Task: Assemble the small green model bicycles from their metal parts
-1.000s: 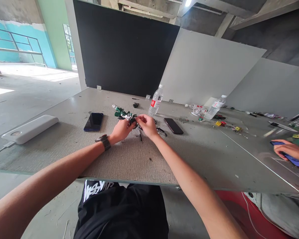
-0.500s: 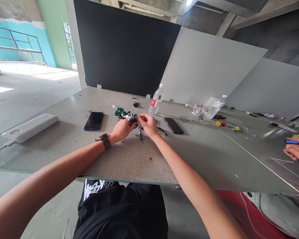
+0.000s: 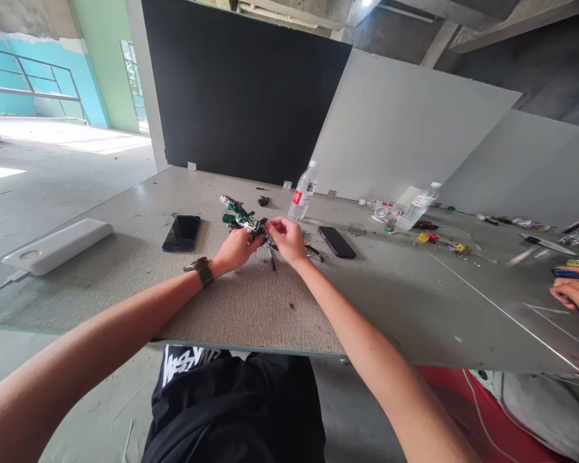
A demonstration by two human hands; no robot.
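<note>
A tangled bundle of green, white and black wires (image 3: 238, 215) lies on the table before me, its white far end pointing away and to the left. My left hand (image 3: 238, 247), below a dark wristwatch (image 3: 201, 272), is closed on the near end of it. My right hand (image 3: 287, 239) pinches at the same dark near end, its fingertips almost against my left thumb. Exactly what sits between the fingertips is hidden. A thin dark stick-like piece (image 3: 273, 259) lies under my hands, and a black curved strand (image 3: 314, 253) sticks out right of my right hand.
Phones lie on either side, one to the left (image 3: 181, 233) and one to the right (image 3: 336, 242). A white power bank (image 3: 60, 245) is far left. Behind stand a water bottle (image 3: 303, 193) and a small dark part (image 3: 263, 200). Another person's hand (image 3: 576, 292) holds a phone at right.
The green and white far part of the wire bundle has shifted slightly and spread, with its white end turned a little to the right. Both hands stay almost in place.
</note>
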